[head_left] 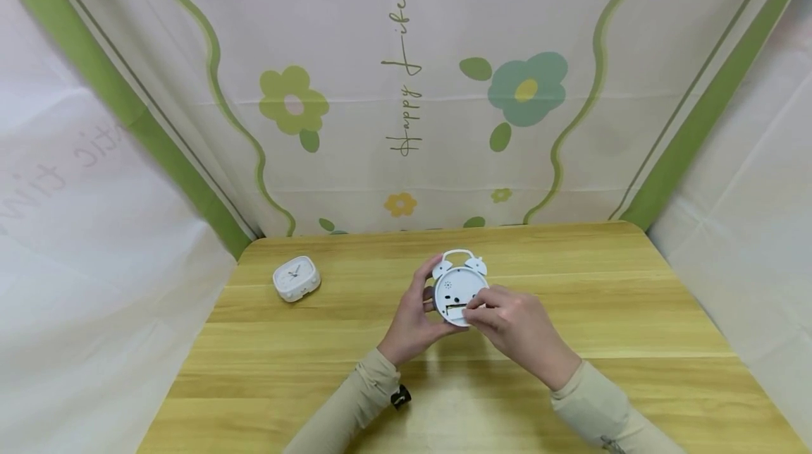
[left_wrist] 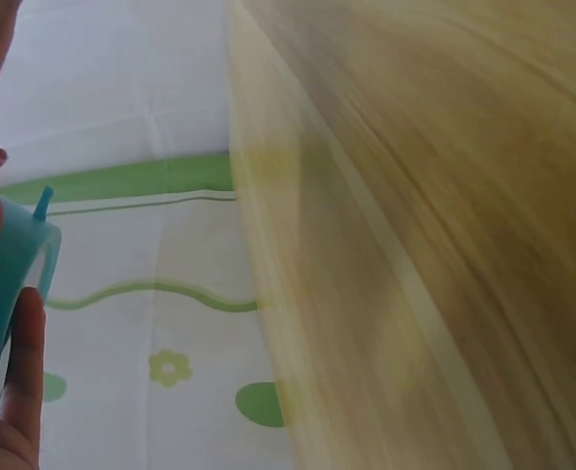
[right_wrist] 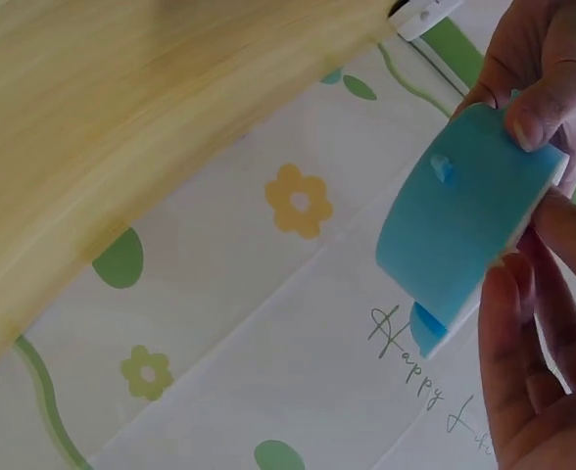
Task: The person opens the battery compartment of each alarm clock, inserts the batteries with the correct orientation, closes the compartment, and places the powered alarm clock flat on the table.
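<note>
A twin-bell alarm clock [head_left: 458, 283] is held upright above the table, its white back towards me. Its sides look blue in the wrist views, where the clock's blue rim [right_wrist: 464, 196] shows. My left hand [head_left: 412, 316] grips it from the left, thumb below and fingers around the side. Bent over the lower right of the back, my right hand [head_left: 517, 323] has thumb and fingertips pinched at the battery compartment. A white battery cover [head_left: 455, 313] appears to be between them beside a dark slot; the fingers partly hide it.
A small white rounded-square alarm clock [head_left: 296, 278] lies at the far left of the wooden table [head_left: 603, 299]. A patterned curtain [head_left: 342, 165] hangs behind the table, with white cloth on both sides. A small black object [head_left: 400, 396] shows beside the left sleeve.
</note>
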Action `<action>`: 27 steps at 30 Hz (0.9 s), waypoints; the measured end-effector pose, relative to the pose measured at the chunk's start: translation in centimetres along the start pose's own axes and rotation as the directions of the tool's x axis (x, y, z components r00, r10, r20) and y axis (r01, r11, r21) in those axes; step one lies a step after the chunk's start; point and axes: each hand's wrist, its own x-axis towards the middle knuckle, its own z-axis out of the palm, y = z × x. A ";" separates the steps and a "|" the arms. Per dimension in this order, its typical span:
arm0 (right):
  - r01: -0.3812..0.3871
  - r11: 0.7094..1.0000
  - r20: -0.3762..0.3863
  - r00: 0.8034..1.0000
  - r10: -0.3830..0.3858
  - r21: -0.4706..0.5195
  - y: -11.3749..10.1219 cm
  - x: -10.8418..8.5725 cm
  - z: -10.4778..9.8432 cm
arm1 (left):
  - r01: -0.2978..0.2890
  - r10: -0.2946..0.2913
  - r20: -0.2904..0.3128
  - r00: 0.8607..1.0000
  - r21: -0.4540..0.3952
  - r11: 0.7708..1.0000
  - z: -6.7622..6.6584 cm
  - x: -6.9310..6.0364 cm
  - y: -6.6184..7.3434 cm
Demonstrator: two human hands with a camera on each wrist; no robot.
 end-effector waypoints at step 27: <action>0.116 0.989 -0.085 0.989 -0.124 -0.095 -0.1 -0.5 0.9 | -0.006 0.005 -0.012 1.000 -0.048 0.999 0.2 -0.1 0.4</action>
